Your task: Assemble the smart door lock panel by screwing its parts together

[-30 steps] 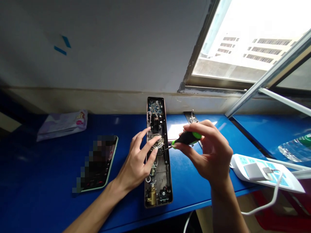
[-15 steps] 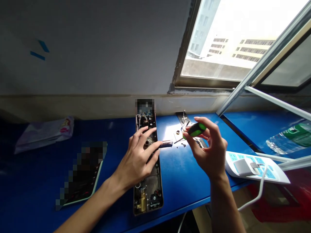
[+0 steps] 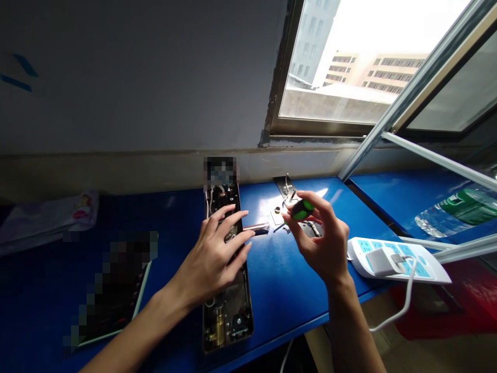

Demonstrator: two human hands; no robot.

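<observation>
My left hand (image 3: 217, 246) lies over the middle of a long dark open housing (image 3: 227, 331), its fingers spread and empty. Wires, small circuit parts and a brass cylinder (image 3: 219, 329) show inside the housing. From beside the left fingertips a slim dark, shiny piece (image 3: 259, 229) sticks out to the right; its other end is hidden. A screwdriver (image 3: 302, 209) with a green and black handle is pinched in my right hand (image 3: 324, 233). Its shaft slants down to the left, close to several tiny screws (image 3: 287, 230) on the blue table (image 3: 287, 290).
Behind the right hand lies a dark plate (image 3: 284, 183) with wires. A white power strip (image 3: 421, 274) with a plugged-in charger sits at the right, near a plastic bottle (image 3: 458, 212) and a metal frame (image 3: 373, 124). A tablet-like device (image 3: 116, 290) and a plastic packet (image 3: 50, 220) are at left.
The whole view has shifted, so everything appears farther left. My right hand still grips the screwdriver, and my left hand stays spread over the housing.
</observation>
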